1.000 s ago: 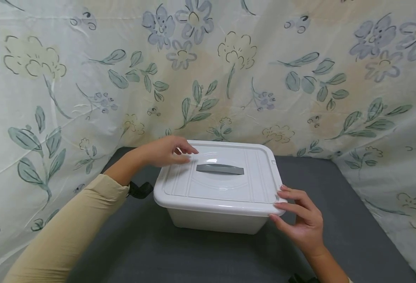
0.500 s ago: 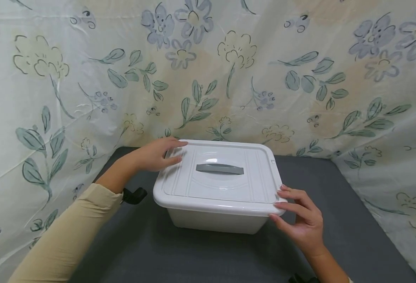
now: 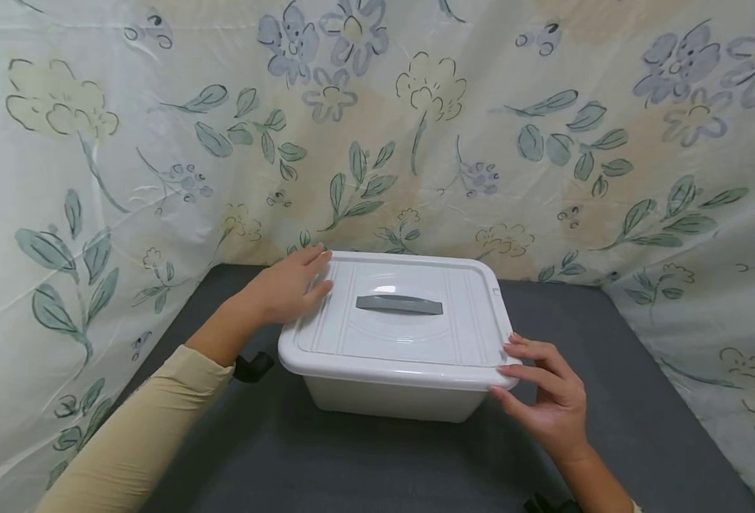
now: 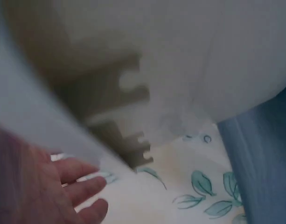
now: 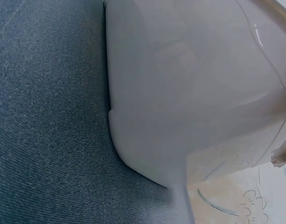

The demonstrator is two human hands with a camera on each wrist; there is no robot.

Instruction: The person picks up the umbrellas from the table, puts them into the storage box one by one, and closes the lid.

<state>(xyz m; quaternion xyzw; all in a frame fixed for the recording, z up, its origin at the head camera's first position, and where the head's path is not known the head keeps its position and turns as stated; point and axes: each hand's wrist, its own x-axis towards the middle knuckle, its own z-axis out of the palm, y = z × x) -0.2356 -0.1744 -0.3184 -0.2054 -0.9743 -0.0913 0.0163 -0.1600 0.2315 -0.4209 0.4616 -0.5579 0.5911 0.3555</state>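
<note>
A white plastic storage box point(image 3: 390, 400) with its lid point(image 3: 409, 345) on stands in the middle of the head view. Set into the lid's top is a grey handle point(image 3: 399, 306). At the far left corner, my left hand point(image 3: 282, 291) rests along the lid's edge, fingers fairly straight and thumb on top. My right hand point(image 3: 552, 400) grips the near right corner, fingertips on the lid and thumb at the rim's underside. The left wrist view catches the left fingers point(image 4: 84, 191) beside the rim. Box wall point(image 5: 156, 93) fills much of the right wrist view.
The box stands on a dark grey cloth-covered surface point(image 3: 351, 467). Behind it and on both sides hangs a floral curtain point(image 3: 377, 142). Black wrist straps show at the left wrist point(image 3: 253, 367) and the lower right edge.
My left hand has moved left from above the lid near the handle to the lid's left edge, its fingers now straighter. The right hand and the box stay put.
</note>
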